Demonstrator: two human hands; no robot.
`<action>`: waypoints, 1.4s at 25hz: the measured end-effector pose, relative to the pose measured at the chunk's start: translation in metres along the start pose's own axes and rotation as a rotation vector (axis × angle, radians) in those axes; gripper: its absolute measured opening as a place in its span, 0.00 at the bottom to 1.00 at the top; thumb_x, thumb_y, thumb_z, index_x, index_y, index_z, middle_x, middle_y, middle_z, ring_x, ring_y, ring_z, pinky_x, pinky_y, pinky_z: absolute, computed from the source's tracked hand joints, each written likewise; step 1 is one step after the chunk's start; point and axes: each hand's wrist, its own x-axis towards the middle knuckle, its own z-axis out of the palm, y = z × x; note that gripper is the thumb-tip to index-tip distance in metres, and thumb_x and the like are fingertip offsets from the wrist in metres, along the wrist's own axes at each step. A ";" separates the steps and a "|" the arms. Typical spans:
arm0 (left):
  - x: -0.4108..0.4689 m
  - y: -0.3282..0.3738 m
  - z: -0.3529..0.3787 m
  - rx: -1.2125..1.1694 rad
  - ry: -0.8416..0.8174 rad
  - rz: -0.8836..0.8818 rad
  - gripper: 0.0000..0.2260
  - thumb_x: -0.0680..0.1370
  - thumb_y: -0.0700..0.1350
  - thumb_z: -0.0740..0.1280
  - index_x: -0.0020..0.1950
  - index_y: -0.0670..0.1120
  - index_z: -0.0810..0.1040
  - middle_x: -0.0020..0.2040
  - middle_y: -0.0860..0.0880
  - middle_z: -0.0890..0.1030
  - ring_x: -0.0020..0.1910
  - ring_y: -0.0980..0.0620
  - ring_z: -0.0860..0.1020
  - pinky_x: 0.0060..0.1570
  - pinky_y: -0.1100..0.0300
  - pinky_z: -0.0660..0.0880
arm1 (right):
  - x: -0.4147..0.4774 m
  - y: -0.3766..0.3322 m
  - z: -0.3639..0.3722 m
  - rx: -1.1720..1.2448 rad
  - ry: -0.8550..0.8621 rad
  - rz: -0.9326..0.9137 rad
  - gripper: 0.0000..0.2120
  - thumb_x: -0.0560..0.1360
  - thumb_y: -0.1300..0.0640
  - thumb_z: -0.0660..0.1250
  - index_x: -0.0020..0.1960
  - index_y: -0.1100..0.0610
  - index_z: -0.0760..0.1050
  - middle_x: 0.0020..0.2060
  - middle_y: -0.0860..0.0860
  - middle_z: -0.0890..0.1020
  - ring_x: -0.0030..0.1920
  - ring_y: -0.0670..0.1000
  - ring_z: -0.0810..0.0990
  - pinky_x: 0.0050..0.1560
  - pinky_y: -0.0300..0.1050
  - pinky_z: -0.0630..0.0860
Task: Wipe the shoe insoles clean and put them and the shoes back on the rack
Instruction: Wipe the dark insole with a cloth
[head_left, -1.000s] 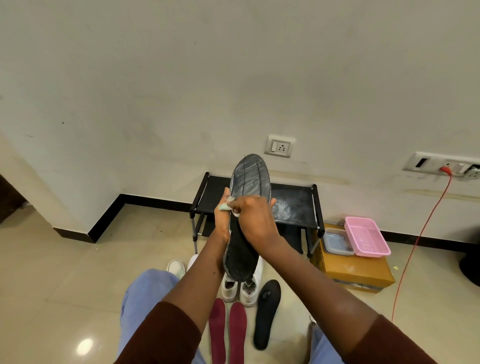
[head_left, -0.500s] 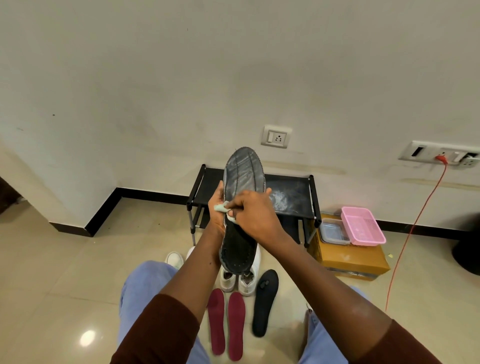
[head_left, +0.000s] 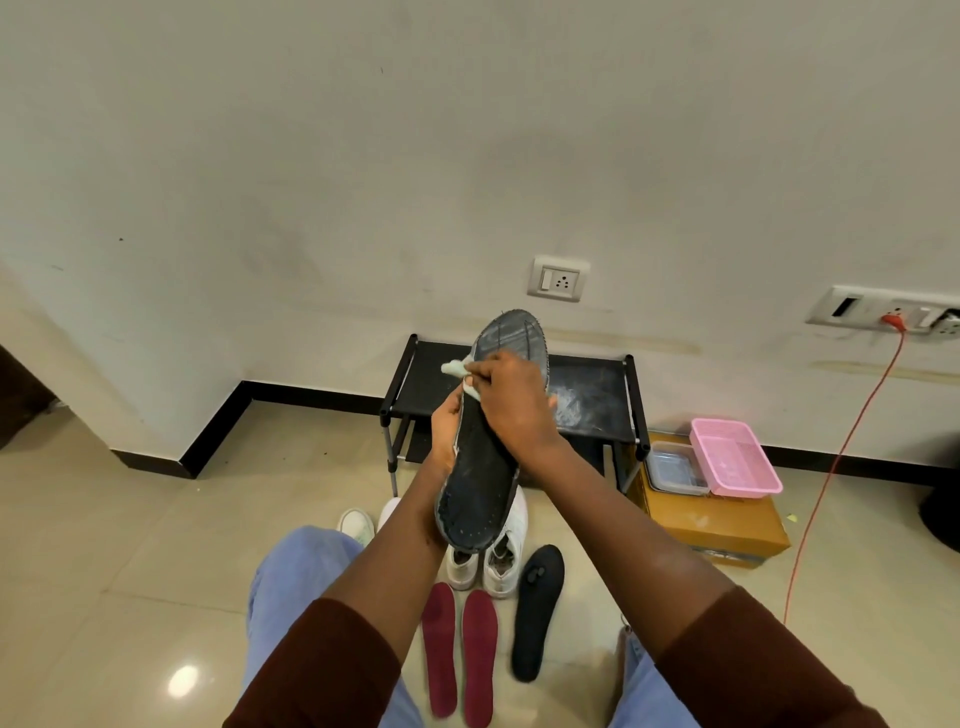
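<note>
Wiping step in hand. Left hand (head_left: 445, 434) grips the grey insole (head_left: 480, 486) by its left edge, holding it upright in front of the rack (head_left: 597, 382); right hand (head_left: 514, 402) pinches a pale cloth (head_left: 453, 368) and presses it on the insole's upper half, just below the toe. On the floor: red insoles (head_left: 440, 647) side by side; black insole (head_left: 537, 610) beside them; white shoes (head_left: 491, 564) between them and the rack. Judged early to midway; next calls for firm strokes toward the heel, left hand bracing against bending.
</note>
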 end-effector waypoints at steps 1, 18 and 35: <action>0.003 -0.002 -0.001 -0.008 0.011 -0.002 0.20 0.75 0.36 0.61 0.23 0.41 0.80 0.22 0.46 0.77 0.21 0.53 0.78 0.21 0.68 0.73 | 0.006 0.001 0.001 -0.001 0.022 0.006 0.12 0.77 0.64 0.62 0.59 0.62 0.77 0.54 0.58 0.81 0.52 0.54 0.78 0.55 0.39 0.70; 0.006 0.009 -0.002 0.118 -0.018 0.030 0.39 0.83 0.51 0.45 0.18 0.41 0.78 0.21 0.47 0.78 0.19 0.57 0.77 0.20 0.68 0.72 | -0.043 0.002 0.005 0.069 -0.023 -0.032 0.11 0.76 0.61 0.65 0.56 0.61 0.79 0.50 0.55 0.81 0.50 0.51 0.77 0.50 0.19 0.48; 0.046 0.007 -0.036 -0.200 -0.245 -0.041 0.32 0.63 0.51 0.62 0.67 0.42 0.66 0.60 0.41 0.72 0.41 0.43 0.77 0.42 0.55 0.76 | -0.084 0.008 0.046 0.069 0.185 -0.303 0.07 0.64 0.69 0.70 0.40 0.61 0.80 0.40 0.53 0.81 0.38 0.51 0.80 0.38 0.43 0.77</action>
